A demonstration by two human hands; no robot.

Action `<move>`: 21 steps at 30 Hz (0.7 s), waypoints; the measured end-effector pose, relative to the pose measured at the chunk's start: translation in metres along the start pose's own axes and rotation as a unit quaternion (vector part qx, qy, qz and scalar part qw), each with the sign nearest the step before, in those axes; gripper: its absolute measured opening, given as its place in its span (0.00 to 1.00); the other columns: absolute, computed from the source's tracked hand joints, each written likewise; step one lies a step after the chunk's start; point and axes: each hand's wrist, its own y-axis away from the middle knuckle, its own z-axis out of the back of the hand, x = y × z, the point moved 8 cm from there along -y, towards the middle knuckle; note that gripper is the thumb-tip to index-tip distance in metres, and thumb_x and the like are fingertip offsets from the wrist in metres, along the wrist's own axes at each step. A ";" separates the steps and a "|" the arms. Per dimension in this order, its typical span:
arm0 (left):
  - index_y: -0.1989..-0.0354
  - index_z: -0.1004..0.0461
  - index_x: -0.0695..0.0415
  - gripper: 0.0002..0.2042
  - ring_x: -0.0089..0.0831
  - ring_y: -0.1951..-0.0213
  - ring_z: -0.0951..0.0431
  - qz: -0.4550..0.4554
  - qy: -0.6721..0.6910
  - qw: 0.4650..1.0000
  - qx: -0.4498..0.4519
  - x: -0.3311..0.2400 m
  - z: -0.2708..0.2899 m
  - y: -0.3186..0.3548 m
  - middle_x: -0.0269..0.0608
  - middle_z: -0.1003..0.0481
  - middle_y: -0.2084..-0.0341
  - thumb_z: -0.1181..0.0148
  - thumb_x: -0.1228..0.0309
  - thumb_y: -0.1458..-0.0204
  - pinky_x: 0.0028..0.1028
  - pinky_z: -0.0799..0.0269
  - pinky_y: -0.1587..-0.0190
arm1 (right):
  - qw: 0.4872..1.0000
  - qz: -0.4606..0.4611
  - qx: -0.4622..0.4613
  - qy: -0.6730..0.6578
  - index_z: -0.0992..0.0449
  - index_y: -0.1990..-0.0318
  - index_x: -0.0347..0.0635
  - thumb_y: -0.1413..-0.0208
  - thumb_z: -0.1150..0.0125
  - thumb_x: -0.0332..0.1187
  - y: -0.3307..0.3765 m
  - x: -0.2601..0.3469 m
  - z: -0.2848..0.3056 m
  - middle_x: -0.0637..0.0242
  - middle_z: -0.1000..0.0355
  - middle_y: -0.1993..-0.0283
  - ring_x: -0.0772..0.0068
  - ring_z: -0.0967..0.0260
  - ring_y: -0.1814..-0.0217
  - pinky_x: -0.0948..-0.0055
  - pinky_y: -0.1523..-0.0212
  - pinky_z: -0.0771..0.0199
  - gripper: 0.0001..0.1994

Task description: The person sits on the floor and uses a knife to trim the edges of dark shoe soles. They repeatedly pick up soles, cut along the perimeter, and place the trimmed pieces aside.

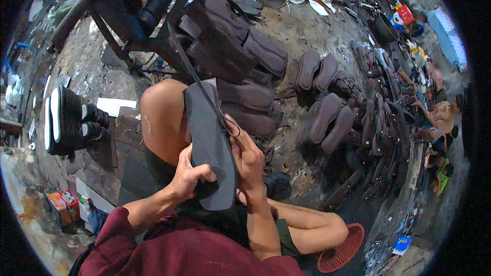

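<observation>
A dark grey shoe sole (209, 133) is tilted across my lap, its upper end beside my bent left knee. My left hand (185, 176) grips its lower left edge, the thumb pressed on the upper face. Along the opposite edge, the fingers of my right hand (248, 156) are closed around the sole's side. A long thin dark strip (197, 76) runs from near the right fingers, where it curls into a loop, up past the sole's top. Whether the right fingers also pinch this strip is hidden.
Piles of dark brown soles (266, 51) lie ahead, with more pairs (325, 117) to the right. A black metal stand (123, 20) rises at far left. White-edged black soles (64, 120) are stacked at left. Other people (440, 117) sit at far right.
</observation>
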 end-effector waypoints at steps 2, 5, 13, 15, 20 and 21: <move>0.55 0.32 0.64 0.24 0.27 0.69 0.25 -0.004 -0.001 1.000 0.017 -0.003 -0.003 -0.001 0.39 0.25 0.69 0.44 0.79 0.67 0.25 0.28 0.67 | 0.999 0.020 -0.027 0.009 0.36 0.35 0.62 0.42 0.45 0.26 -0.016 -0.005 -0.007 0.59 0.27 0.62 0.51 0.28 0.68 0.60 0.69 0.28 0.27; 0.51 0.33 0.64 0.26 0.28 0.67 0.24 -0.004 -0.037 0.999 0.034 -0.006 -0.007 0.003 0.40 0.25 0.67 0.42 0.77 0.64 0.25 0.27 0.65 | 0.999 0.025 -0.024 0.004 0.36 0.34 0.62 0.42 0.46 0.30 -0.027 0.007 -0.003 0.59 0.30 0.66 0.50 0.29 0.70 0.59 0.71 0.28 0.27; 0.49 0.31 0.59 0.19 0.23 0.69 0.22 0.028 0.134 0.990 -0.033 -0.021 0.003 -0.010 0.35 0.23 0.66 0.43 0.60 0.42 0.24 0.24 0.64 | 1.000 0.006 -0.004 0.026 0.34 0.35 0.53 0.42 0.47 0.31 0.047 0.032 0.022 0.60 0.32 0.68 0.54 0.32 0.69 0.57 0.66 0.31 0.25; 0.51 0.29 0.59 0.16 0.22 0.70 0.22 0.131 0.209 0.969 -0.032 -0.011 0.000 0.001 0.35 0.22 0.67 0.44 0.62 0.41 0.23 0.25 0.65 | 0.999 -0.017 -0.007 0.033 0.32 0.37 0.52 0.42 0.47 0.32 0.090 0.004 0.020 0.60 0.30 0.66 0.54 0.30 0.66 0.56 0.62 0.30 0.24; 0.56 0.27 0.61 0.14 0.22 0.69 0.22 0.072 0.149 0.986 0.031 -0.028 -0.002 0.002 0.36 0.22 0.68 0.41 0.63 0.43 0.24 0.25 0.63 | 0.995 0.033 -0.045 0.081 0.29 0.40 0.48 0.42 0.48 0.29 0.165 -0.022 0.036 0.60 0.27 0.63 0.57 0.28 0.62 0.61 0.59 0.28 0.21; 0.57 0.27 0.61 0.13 0.22 0.68 0.22 0.067 0.127 0.989 0.023 -0.026 -0.001 0.004 0.36 0.22 0.68 0.40 0.64 0.43 0.24 0.25 0.63 | 0.995 0.033 -0.033 0.091 0.31 0.40 0.46 0.41 0.50 0.28 0.169 -0.022 0.039 0.59 0.27 0.63 0.58 0.29 0.64 0.61 0.62 0.29 0.20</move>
